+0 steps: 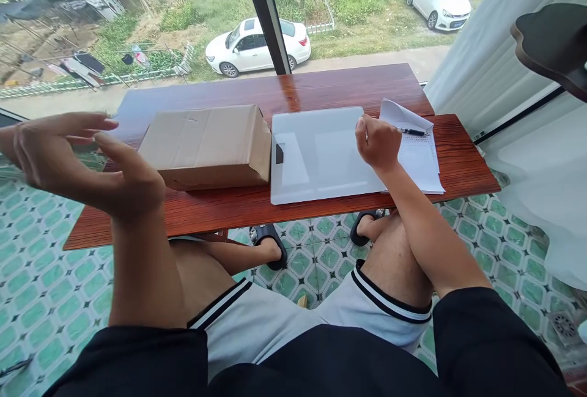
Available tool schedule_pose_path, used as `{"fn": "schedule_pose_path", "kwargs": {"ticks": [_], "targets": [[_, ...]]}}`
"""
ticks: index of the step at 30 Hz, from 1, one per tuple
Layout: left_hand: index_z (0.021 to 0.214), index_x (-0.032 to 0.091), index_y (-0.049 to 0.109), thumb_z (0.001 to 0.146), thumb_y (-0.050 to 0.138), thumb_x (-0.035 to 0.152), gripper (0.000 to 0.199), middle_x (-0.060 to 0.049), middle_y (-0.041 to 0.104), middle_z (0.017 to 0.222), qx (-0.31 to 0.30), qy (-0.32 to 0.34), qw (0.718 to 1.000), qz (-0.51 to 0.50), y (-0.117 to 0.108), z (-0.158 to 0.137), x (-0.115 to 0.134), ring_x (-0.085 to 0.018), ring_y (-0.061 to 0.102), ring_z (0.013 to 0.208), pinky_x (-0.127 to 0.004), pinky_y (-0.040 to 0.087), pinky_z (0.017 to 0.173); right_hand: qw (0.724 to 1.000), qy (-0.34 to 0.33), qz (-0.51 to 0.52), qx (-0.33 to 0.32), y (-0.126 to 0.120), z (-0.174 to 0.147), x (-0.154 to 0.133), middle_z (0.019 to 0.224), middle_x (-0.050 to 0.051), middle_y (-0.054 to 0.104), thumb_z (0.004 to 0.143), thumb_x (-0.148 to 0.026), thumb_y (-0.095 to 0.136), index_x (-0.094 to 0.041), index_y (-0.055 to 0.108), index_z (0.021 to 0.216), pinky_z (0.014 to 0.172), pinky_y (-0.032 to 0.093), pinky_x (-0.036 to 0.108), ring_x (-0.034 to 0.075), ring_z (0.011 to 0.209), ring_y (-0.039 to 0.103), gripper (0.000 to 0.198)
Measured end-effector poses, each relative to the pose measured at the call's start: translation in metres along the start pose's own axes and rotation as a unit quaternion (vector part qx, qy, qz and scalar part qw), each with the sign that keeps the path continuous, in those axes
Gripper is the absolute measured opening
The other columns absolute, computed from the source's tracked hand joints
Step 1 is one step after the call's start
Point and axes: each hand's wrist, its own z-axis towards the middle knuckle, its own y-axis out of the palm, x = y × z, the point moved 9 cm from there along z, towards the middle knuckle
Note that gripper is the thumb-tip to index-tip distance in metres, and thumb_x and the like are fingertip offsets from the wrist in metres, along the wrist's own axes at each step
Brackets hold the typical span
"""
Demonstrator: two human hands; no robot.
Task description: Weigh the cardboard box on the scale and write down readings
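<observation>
Knuckles hide a bit in the head view: the right hand (pixel 380 141) is curled tight over the far right corner of a pale, glossy panel (pixel 316 158), and I can't tell whether anything sits inside that fist. A dark pen (pixel 415 132) lies right beside it, its near end running up against the hand, over papers (pixel 417 167) toward the table's (pixel 220 210) right end; their writing is too small to read. The left hand (pixel 92 186), raised and blurred, has its thumb and fingers apart with a wide gap, and it blocks the near left corner of the cardboard box (pixel 202 140). The panel lies flat, its long axis seemingly running with the table's near edge, just beside the box's right end. That box lies lengthwise the same way, on the table's left half, closed up, contents out of sight.
</observation>
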Motion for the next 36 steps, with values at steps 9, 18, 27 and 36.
{"fn": "schedule_pose_path", "kwargs": {"ticks": [9,18,27,36], "targets": [[0.123,0.022,0.055,0.074,0.066,0.027,0.051,-0.008,0.063,0.117,-0.031,0.003,1.000,-0.004,0.019,0.010,0.002,-0.031,0.060,0.107,-0.052,0.053,0.089,0.999,0.028,0.013,0.020,-0.010,-0.007,0.005,0.069,0.005,0.062,0.101,-0.036,0.021,-0.023,0.063,0.083,0.061,0.029,0.034,0.021,0.068,0.058,0.047],[0.125,0.008,0.059,0.074,0.047,0.004,0.053,-0.015,0.068,0.128,-0.003,-0.002,0.999,-0.041,0.014,0.032,-0.093,-0.021,0.066,0.113,-0.036,0.055,0.092,0.972,0.010,0.232,-0.027,-0.020,0.003,-0.085,0.082,0.002,0.065,0.098,-0.040,0.040,-0.023,0.061,0.102,0.071,0.046,0.032,0.017,0.075,0.060,0.027],[0.129,0.007,0.060,0.085,0.054,0.007,0.045,-0.013,0.073,0.121,-0.056,-0.007,0.998,-0.020,0.027,0.027,-0.098,-0.017,0.071,0.099,-0.032,0.056,0.092,0.861,0.045,0.462,-0.208,0.030,-0.032,-0.168,0.149,0.017,0.054,0.094,-0.054,0.049,-0.017,0.049,0.143,0.105,0.055,0.045,0.028,0.135,0.053,0.061],[0.129,0.009,0.065,0.085,0.059,0.010,0.044,-0.012,0.077,0.111,-0.052,0.021,0.995,0.078,0.022,0.017,-0.082,-0.018,0.073,0.086,-0.034,0.058,0.084,0.826,0.056,0.502,-0.250,0.042,-0.046,-0.171,0.163,0.013,0.039,0.093,-0.071,0.048,-0.019,0.040,0.154,0.117,0.048,0.048,0.028,0.149,0.040,0.080]]}}
